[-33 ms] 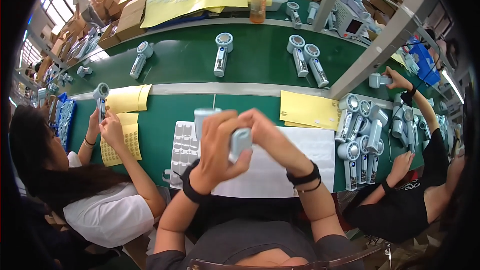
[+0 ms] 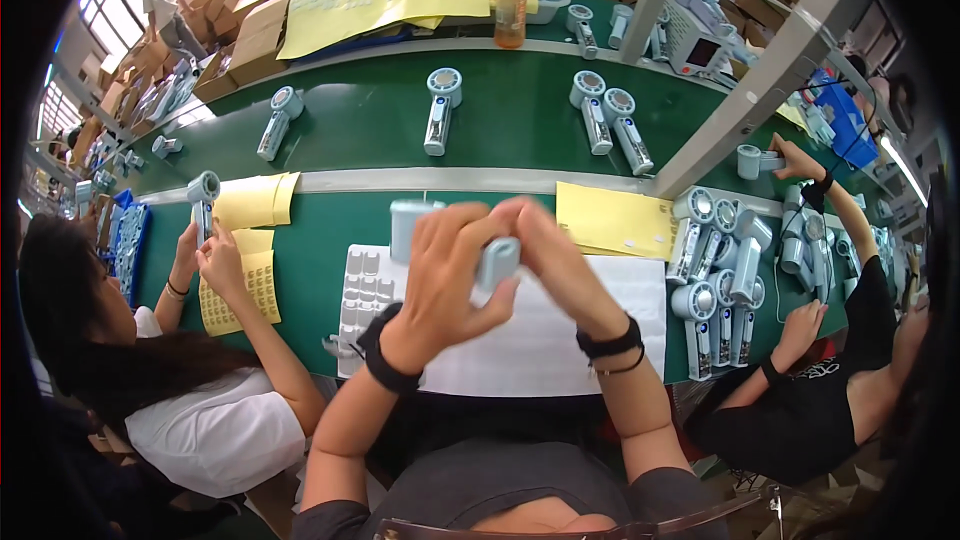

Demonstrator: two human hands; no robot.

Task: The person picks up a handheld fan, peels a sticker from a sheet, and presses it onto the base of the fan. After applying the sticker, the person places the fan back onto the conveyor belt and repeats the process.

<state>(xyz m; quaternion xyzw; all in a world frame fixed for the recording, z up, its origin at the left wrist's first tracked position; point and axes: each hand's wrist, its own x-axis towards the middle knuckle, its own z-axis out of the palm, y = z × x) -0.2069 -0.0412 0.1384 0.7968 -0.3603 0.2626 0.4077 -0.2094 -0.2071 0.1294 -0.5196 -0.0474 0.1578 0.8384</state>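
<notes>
My left hand (image 2: 445, 285) is wrapped round a pale blue handheld fan (image 2: 403, 232), held above the work mat. The fan's head sticks out to the left of my knuckles, while the handle's rounded end shows between fingers and thumb. My right hand (image 2: 548, 252) is closed against the fan's far side, its fingertips meeting my left fingers; part of its grip is hidden and slightly blurred. Below lie a white sheet (image 2: 560, 340) and, at its left, a sheet of grey stickers (image 2: 368, 290).
Several handheld fans (image 2: 695, 302) are heaped right of the mat. A yellow sticker sheet (image 2: 610, 220) lies beyond it. More fans (image 2: 437, 125) stand along the green belt (image 2: 360, 120). Co-workers sit close on both sides; the left one holds a fan (image 2: 203, 200). A metal post (image 2: 750, 100) rises at the right.
Both hands have shifted slightly to the right, and the fan has turned a little, so its handle end sits higher and further right. The left co-worker's fan has tilted slightly.
</notes>
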